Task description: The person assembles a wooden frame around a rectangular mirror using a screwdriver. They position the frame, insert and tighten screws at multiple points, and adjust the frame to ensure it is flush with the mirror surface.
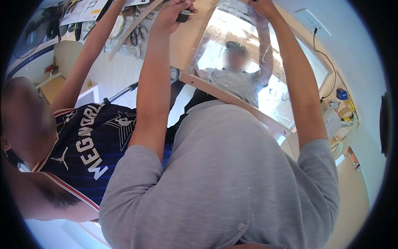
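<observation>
Mirror (213, 41), glossy, bright and straight-sided, lies just inside the near edge of a smooth tan wooden board (186, 50). Left hand (174, 15), over the board, has fingers closed around a small black block (183, 17). Right hand (261, 6) is by the mirror's far side; I cannot tell its fingers' state.

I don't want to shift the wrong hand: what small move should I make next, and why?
Perhaps bring the left hand slightly rightward, toward the reflective panel: it holds a small dark object left of that panel in the picture, while the right hand is already up at the panel's far part. The picture's top edge cuts off the right hand's grip, so this is tentative.
</observation>
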Motion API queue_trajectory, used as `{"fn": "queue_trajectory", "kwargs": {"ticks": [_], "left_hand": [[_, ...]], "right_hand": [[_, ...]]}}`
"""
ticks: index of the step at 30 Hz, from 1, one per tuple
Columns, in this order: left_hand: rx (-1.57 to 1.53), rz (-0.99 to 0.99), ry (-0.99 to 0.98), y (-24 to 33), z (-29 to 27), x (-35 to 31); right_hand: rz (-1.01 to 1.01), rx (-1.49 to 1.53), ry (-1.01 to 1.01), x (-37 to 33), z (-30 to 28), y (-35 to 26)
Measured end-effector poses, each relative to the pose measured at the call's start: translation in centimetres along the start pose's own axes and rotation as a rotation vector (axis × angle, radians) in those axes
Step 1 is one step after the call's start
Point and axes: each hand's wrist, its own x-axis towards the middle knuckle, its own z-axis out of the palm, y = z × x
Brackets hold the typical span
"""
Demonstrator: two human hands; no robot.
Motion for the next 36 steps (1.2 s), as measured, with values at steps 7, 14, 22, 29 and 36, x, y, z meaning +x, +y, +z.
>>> {"fn": "queue_trajectory", "kwargs": {"ticks": [7,14,22,29,36], "left_hand": [[0.564,-0.203,0.168,-2.4,-0.3,-4.1],[1.109,-0.018,0.417,-8.9,2.0,-9.0],[0.982,0.061,0.4,-9.7,2.3,-8.6],[0.715,-0.101,0.38,-10.0,1.4,-7.5],[0.58,-0.239,0.284,-8.0,1.1,-7.8]], "right_hand": [[-0.085,-0.009,-0.043,1.3,0.2,0.7],[-0.107,-0.22,-0.073,1.7,-0.3,-0.5],[0.151,-0.144,0.079,-0.7,1.0,-2.6],[0.152,-0.121,0.043,-1.3,0.6,-2.7],[0.137,-0.053,0.015,0.1,0.6,-1.6]]}}
